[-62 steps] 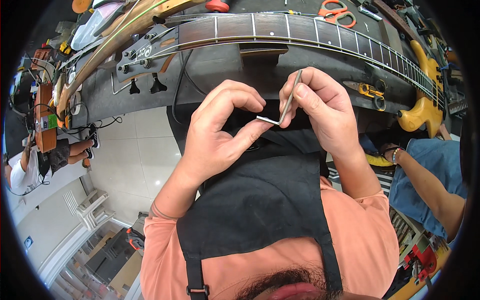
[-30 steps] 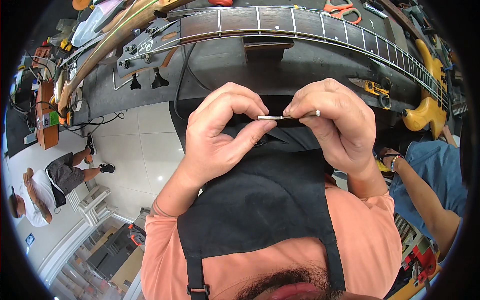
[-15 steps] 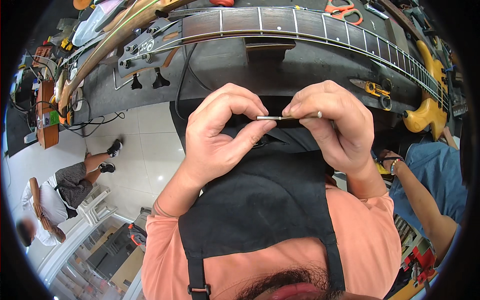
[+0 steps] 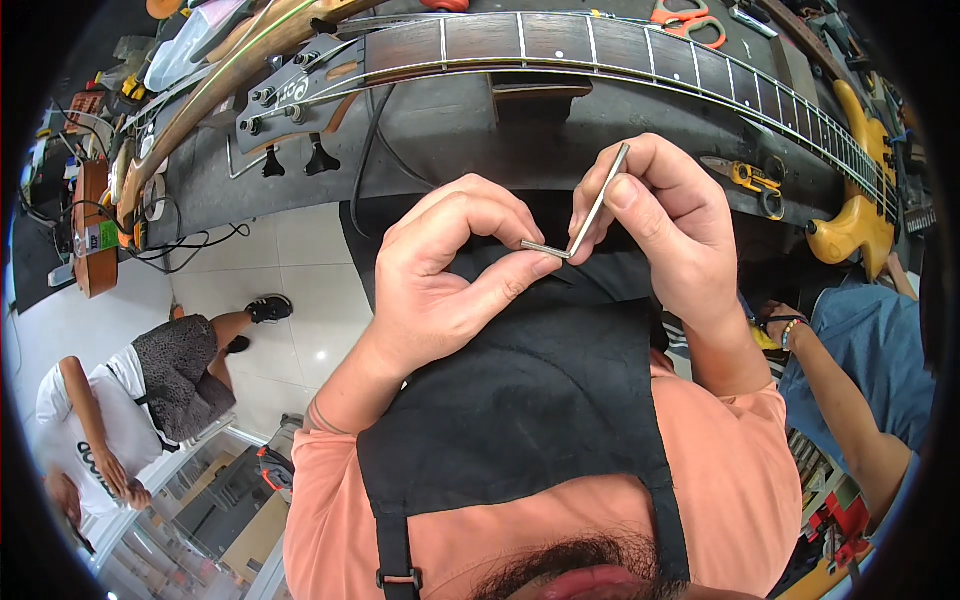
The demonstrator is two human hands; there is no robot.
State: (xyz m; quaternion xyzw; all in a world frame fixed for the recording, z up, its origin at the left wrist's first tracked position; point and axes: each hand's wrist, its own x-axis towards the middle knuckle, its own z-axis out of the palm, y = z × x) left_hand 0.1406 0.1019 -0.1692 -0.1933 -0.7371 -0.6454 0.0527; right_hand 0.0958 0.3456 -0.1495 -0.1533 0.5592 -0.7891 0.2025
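An L-shaped metal hex key (image 4: 598,200) is raised over my black apron (image 4: 505,390). My right hand (image 4: 670,235) grips its long arm, which slants up to the right. My left hand (image 4: 440,270) has thumb and fingertips at the short arm, close to the bend. Beyond both hands a bass guitar neck (image 4: 630,45) spans the dark bench (image 4: 420,150), its grey headstock (image 4: 292,95) with tuners at the left. The yellow bass body (image 4: 845,240) is at the right.
Pliers (image 4: 750,180) and orange scissors (image 4: 690,20) lie on the bench. A wooden neck (image 4: 170,130) and cables (image 4: 210,230) are at left. A person in white (image 4: 110,430) walks on the tiled floor (image 4: 285,340). Another person's arm (image 4: 840,400) is at right.
The hex key has tipped from lying sideways to slanting upward. My right hand has rotated and risen. The person in white has moved down the left side of the view.
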